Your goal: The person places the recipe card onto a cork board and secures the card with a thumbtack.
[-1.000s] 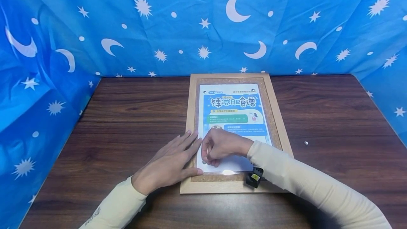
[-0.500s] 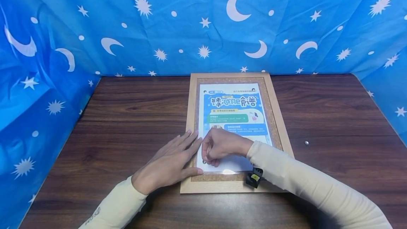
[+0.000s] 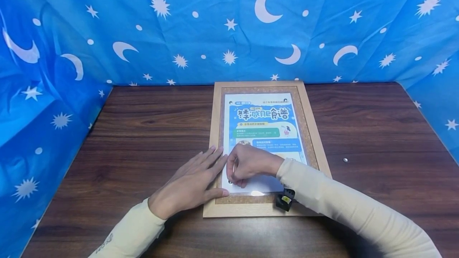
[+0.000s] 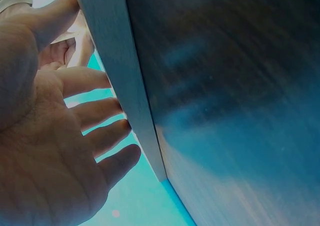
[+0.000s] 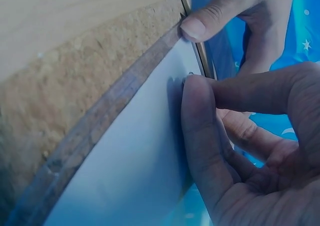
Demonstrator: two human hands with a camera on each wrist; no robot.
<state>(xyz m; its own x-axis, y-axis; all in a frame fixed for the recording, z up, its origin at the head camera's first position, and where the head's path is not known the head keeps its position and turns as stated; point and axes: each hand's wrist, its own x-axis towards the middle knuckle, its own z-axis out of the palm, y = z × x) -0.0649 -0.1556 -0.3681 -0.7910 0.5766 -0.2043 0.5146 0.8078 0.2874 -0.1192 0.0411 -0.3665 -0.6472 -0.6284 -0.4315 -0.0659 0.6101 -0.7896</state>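
A wood-framed cork board (image 3: pixel 261 211) lies on the table, bearing a printed poster (image 3: pixel 267 138) with a clear plastic edge. Round silver thumbtacks sit at the poster's top left (image 3: pixel 231 102) and top right corners. At the lower left corner my right hand (image 3: pixel 251 164) pinches another thumbtack (image 5: pixel 189 77) between thumb and index finger, right at the sheet; the fingertips hide most of it. My left hand (image 3: pixel 191 182) lies spread over the board's left edge. Its thumb (image 5: pixel 196 28) rests on the poster's lower left corner, and its other fingers extend along the frame's left side.
One loose thumbtack (image 3: pixel 345 160) lies on the dark wood table (image 3: pixel 380 130) to the right of the board. A blue cloth (image 3: pixel 215 31) with white moons and stars hangs behind and at both sides. A small black device (image 3: pixel 285 200) is at the right wrist.
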